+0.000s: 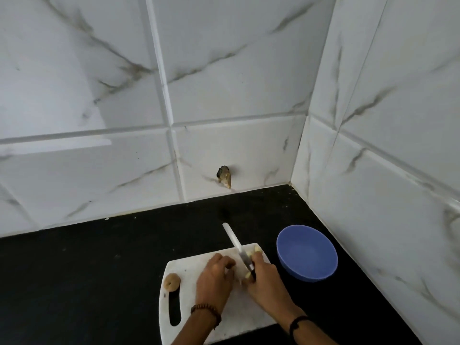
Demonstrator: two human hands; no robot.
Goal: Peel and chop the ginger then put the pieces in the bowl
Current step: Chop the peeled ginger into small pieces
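A white cutting board (189,317) lies on the black counter. My right hand (263,277) grips a knife (234,241) with a white blade that points away from me, over the board's far edge. My left hand (215,275) presses down on the board just left of the blade, its fingers curled over ginger that is mostly hidden. Pale yellow chopped ginger pieces (256,250) lie at the board's far right corner, beside the blade. A brown ginger piece (172,282) rests at the board's left edge. The blue bowl (306,252) stands empty to the right of the board.
White marble-patterned tiled walls (224,95) close the counter at the back and on the right, forming a corner behind the bowl. A small dark hole or broken fitting (224,176) sits low in the back wall. Black counter (87,270) stretches to the left.
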